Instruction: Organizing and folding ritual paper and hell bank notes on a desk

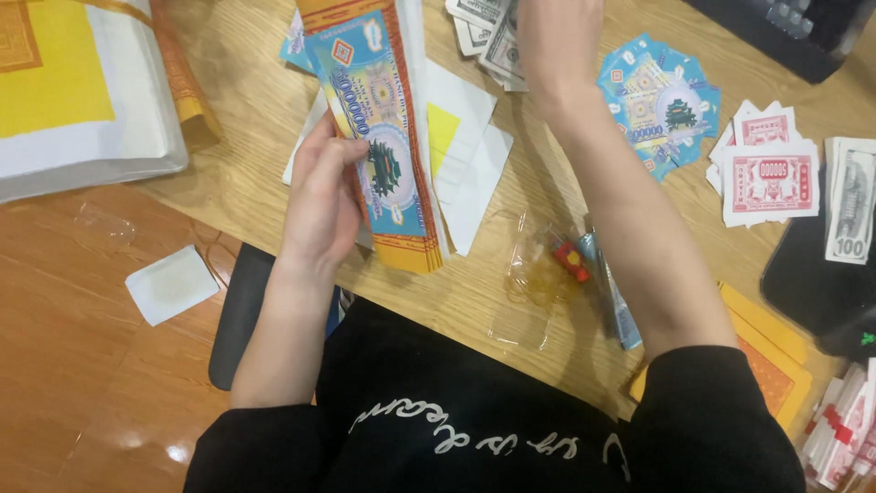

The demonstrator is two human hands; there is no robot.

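Left hand point(324, 187): fingers gripped a blue-and-orange paper-note stack point(383, 137), upright above the wooden table point(246, 119)
Right hand point(557, 41): reached toward grey banknotes point(488, 36); finger state couldn't be told
Nearby: blue note fan point(662, 105)

A home or small shop workspace set low over a wooden floor point(64, 310) — a pale wooden table point(246, 128) strewn with stacks of paper play-money: blue notes point(659, 102), red-and-white notes point(769, 181), grey notes point(850, 201). Yellow-and-white paper bundles point(73, 82) and a dark machine point(803, 27) at the edge suggest sorting or packing work.
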